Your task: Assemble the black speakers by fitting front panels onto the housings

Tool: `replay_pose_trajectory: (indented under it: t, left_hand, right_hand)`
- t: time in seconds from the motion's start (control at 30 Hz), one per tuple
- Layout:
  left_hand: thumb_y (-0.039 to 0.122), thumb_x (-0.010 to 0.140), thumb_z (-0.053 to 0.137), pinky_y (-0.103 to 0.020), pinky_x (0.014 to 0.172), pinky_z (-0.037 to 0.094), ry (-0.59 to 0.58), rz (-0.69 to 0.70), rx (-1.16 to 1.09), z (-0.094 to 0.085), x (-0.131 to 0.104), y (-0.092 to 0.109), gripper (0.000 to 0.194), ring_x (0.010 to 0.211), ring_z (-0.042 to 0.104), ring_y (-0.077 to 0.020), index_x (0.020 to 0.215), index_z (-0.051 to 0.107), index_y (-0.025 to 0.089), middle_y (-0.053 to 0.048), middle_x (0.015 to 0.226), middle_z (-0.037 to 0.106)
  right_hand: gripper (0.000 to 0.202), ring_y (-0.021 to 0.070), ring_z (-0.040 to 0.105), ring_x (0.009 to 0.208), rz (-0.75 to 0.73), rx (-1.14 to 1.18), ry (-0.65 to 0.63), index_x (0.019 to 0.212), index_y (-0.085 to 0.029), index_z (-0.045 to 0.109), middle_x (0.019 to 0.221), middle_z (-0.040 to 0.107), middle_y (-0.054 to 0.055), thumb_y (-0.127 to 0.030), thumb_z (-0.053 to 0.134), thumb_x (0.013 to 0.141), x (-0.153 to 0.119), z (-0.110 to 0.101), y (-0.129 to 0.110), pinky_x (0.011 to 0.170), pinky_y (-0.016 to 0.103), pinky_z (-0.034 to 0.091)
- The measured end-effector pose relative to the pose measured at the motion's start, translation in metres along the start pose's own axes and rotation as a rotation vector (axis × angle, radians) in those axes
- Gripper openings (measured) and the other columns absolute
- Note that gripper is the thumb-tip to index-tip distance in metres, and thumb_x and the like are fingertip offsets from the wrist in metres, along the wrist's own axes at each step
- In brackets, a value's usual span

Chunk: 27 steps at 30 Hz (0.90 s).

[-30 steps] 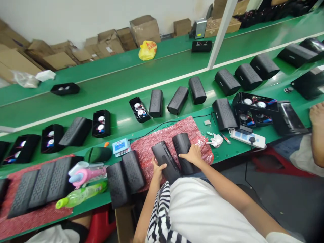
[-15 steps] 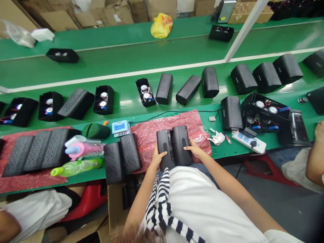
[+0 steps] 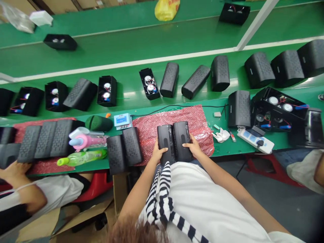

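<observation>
Two black speaker cases stand side by side at the near edge of a red bubble-wrap sheet [image 3: 146, 130]. Around the outer side of the left speaker case [image 3: 165, 135] my left hand [image 3: 158, 152] is wrapped, thumb on its face. My right hand [image 3: 194, 147] grips the right speaker case [image 3: 181, 131] from its outer side, thumb across the face. The two cases lie against each other or nearly so. Just left of them, two more black cases [image 3: 132, 145] rest on the green table, beside the sheet.
Left are a blue meter [image 3: 123, 120], a pink bottle [image 3: 88, 141] and a green bottle [image 3: 82, 157]. A power strip [image 3: 255, 140] and open speaker cases [image 3: 280, 108] lie right. More cases line the green conveyor [image 3: 126, 94]. At far left is another person's hand [image 3: 16, 170].
The view has shifted, and the right case's face has turned so its smooth panel shows more. At far left, another person's hand and more black cases have come into view.
</observation>
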<state>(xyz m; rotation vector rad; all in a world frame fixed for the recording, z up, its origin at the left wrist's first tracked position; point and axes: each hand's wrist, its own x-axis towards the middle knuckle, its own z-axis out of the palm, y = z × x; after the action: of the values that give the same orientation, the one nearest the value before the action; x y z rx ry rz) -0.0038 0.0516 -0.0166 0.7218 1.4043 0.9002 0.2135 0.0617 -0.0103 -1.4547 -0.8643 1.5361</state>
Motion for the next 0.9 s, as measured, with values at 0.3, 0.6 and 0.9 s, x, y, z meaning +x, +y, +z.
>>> replay_pose_trajectory:
  t: [0.3,0.6,0.9]
  left_hand:
    - [0.019,0.059,0.066,-0.034,0.102,0.042,0.008,0.058,0.051,0.0013,0.0009,0.0003,0.099,0.122,0.05,-0.0231,0.148,0.022,0.023,-0.007,0.141,0.047]
    - [0.018,0.059,0.067,-0.035,0.1,0.044,0.012,0.034,0.031,0.0009,0.0005,-0.0011,0.101,0.123,0.05,-0.024,0.148,0.02,0.026,-0.007,0.144,0.044]
    - [0.017,0.056,0.068,-0.035,0.101,0.042,0.032,0.049,0.013,0.0019,0.0025,-0.0019,0.099,0.118,0.053,-0.0231,0.146,0.027,0.025,-0.007,0.14,0.048]
  right_hand:
    - [0.078,0.0193,0.056,0.114,-0.021,-0.046,0.044,0.138,-0.022,0.039,0.133,0.053,0.007,-0.019,0.061,0.063,0.0012,0.0024,0.0036,0.097,0.036,0.045]
    - [0.076,0.0191,0.055,0.114,-0.024,-0.051,0.036,0.136,-0.021,0.041,0.129,0.056,0.006,-0.019,0.06,0.062,0.0003,0.0034,0.002,0.099,0.036,0.043]
    - [0.081,0.0218,0.057,0.107,0.111,0.013,0.059,0.129,-0.022,0.043,0.122,0.057,0.007,-0.019,0.069,0.053,0.0054,-0.0018,0.0046,0.093,0.038,0.046]
